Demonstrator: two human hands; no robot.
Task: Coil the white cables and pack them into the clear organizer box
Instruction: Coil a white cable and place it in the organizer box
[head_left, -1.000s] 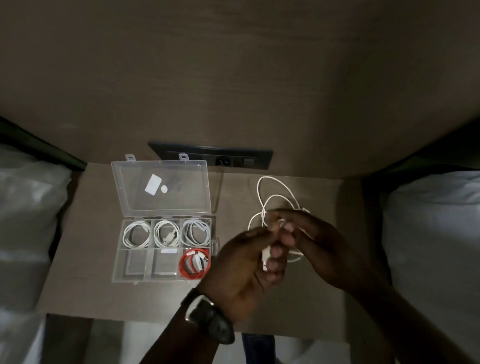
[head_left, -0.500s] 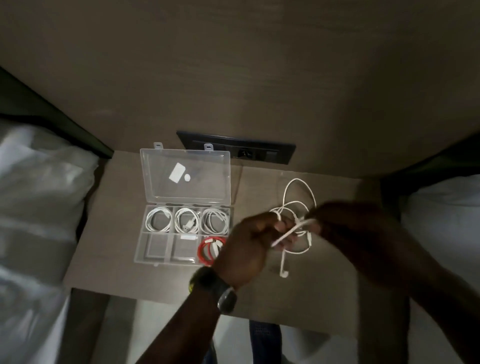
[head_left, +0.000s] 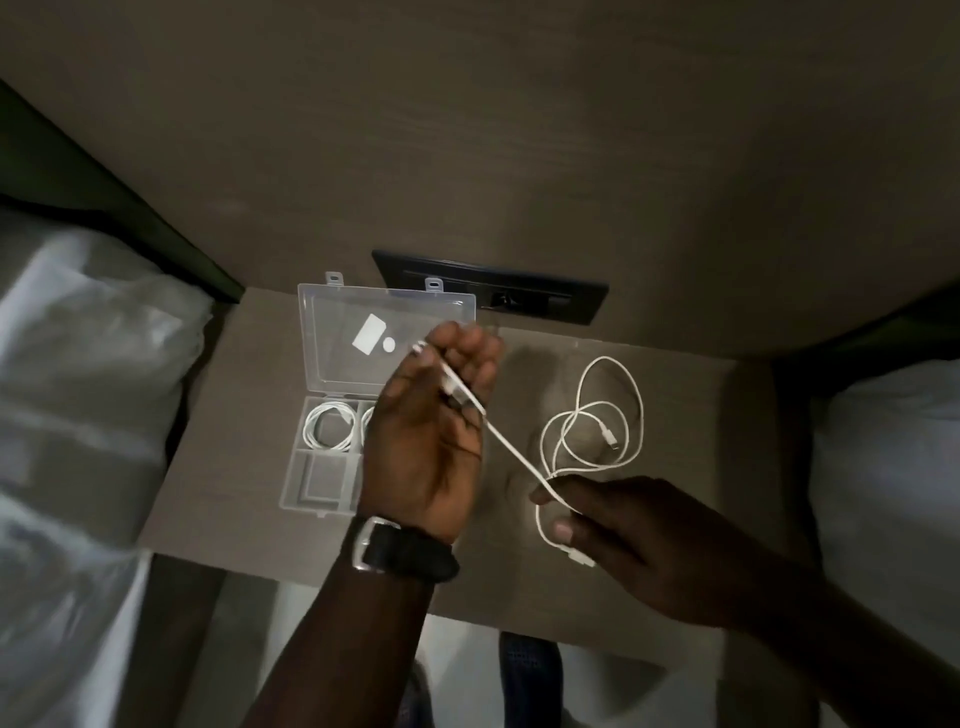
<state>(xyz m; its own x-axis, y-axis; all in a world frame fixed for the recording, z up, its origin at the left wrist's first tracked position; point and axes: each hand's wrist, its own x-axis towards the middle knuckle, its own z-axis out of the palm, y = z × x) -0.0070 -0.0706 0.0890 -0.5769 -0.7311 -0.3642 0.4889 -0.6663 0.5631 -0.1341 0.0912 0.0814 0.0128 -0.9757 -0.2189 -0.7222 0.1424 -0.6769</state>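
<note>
A white cable (head_left: 511, 452) is stretched taut between my two hands. My left hand (head_left: 426, 415) is raised over the clear organizer box (head_left: 311, 483) and grips one end of the cable. My right hand (head_left: 613, 530) pinches the cable lower right, with a plug end under its thumb. The cable's loose loops (head_left: 597, 415) lie on the tabletop beyond my right hand. The box stands open, its lid (head_left: 332, 338) flat behind it. One coiled white cable (head_left: 330, 427) shows in the back left compartment. My left hand hides the other compartments on the right.
The small brown table (head_left: 218, 493) sits between two white pillows, one pillow on the left (head_left: 88, 415) and one on the right (head_left: 883, 467). A black socket panel (head_left: 519, 296) is set in the wall behind the box. A watch (head_left: 400, 545) is on my left wrist.
My hands have drawn apart: the left rose up and left over the box, the right dropped down and right, pulling the cable straight. The camera view shifted.
</note>
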